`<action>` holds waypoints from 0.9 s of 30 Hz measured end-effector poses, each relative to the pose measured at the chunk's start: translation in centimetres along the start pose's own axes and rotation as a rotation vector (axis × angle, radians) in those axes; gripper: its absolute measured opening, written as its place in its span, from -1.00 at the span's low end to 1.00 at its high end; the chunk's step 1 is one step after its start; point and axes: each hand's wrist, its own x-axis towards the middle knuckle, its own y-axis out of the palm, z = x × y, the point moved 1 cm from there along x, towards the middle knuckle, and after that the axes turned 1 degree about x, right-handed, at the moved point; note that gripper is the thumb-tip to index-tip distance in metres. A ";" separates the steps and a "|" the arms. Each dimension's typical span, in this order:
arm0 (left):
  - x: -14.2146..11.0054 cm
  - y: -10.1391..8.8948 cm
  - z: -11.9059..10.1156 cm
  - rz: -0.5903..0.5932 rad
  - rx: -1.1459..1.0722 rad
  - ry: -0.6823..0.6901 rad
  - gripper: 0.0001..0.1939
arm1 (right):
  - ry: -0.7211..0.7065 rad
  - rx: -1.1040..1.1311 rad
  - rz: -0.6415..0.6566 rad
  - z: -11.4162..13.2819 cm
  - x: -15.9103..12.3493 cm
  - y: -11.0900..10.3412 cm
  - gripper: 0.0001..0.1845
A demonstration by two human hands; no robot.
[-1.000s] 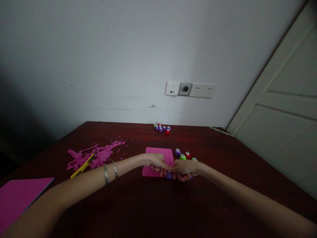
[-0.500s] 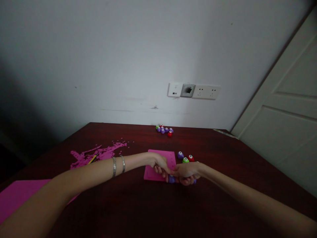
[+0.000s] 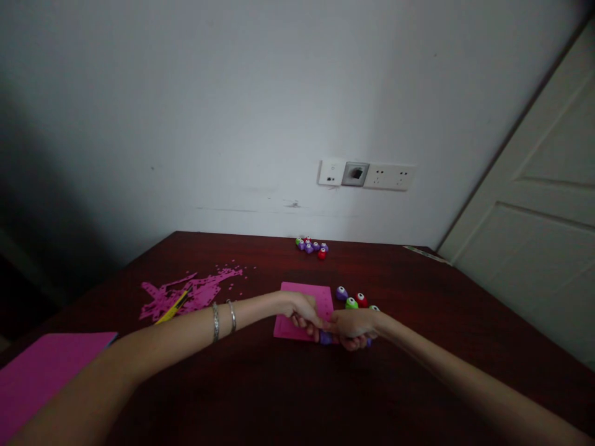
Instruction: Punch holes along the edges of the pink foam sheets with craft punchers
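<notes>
Over the right part of a pink sheet point(image 3: 284, 327) is my left hand point(image 3: 301, 310), its fingers curled closed at the sheet's right edge. My right hand point(image 3: 356, 327) meets it thumb to thumb, fingers bent around a small purple craft punch point(image 3: 326, 338) at that edge. The hands partly cover the punch, and the exact grip of the fingertips is hidden. Small marks run along the sheet's right side. Just beyond my right hand stand a purple punch point(image 3: 341, 293), a red punch point(image 3: 361, 300) and a green punch point(image 3: 352, 303), each with an eye-like top.
Several more punches point(image 3: 308, 248) cluster near the wall. Pink paper scraps point(image 3: 204, 288) and a yellow-and-black cutter knife point(image 3: 174, 306) lie at the left. A larger pink sheet point(image 3: 56, 365) lies at the front left, partly under my forearm. Wall sockets point(image 3: 388, 177) are behind the table.
The view has shifted slightly, uncovering more of the cutter knife and the larger sheet's corner. Both hands keep about the same position at the sheet's edge.
</notes>
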 end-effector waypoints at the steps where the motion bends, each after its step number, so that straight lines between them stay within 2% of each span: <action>1: -0.5 0.1 -0.3 -0.066 0.028 0.019 -0.62 | -0.001 -0.016 -0.018 0.1 -0.1 0.1 -0.59; 6: -2.7 -0.4 -1.0 -0.403 0.193 0.208 -0.76 | -0.012 -0.094 -0.131 0.3 -0.8 0.3 -0.54; 8: -3.2 -1.1 -0.4 -0.571 0.251 0.302 -0.79 | -0.028 -0.118 -0.194 0.2 -1.1 0.6 -0.52; 10: -3.4 -1.6 0.5 -0.659 0.321 0.365 -0.81 | -0.061 -0.128 -0.274 0.0 -1.3 0.9 -0.51; 16: -2.5 -1.8 3.3 -0.582 0.387 0.349 -0.75 | -0.177 -0.121 -0.552 -0.5 -1.3 2.5 -0.63; 22: -2.0 -1.9 3.7 -0.548 0.368 0.369 -0.71 | -0.185 -0.174 -0.848 -0.3 -1.9 3.3 -0.71; 27: -2.0 -1.6 3.9 -0.554 0.336 0.380 -0.72 | -0.121 -0.265 -0.861 -0.4 -2.0 4.1 -0.59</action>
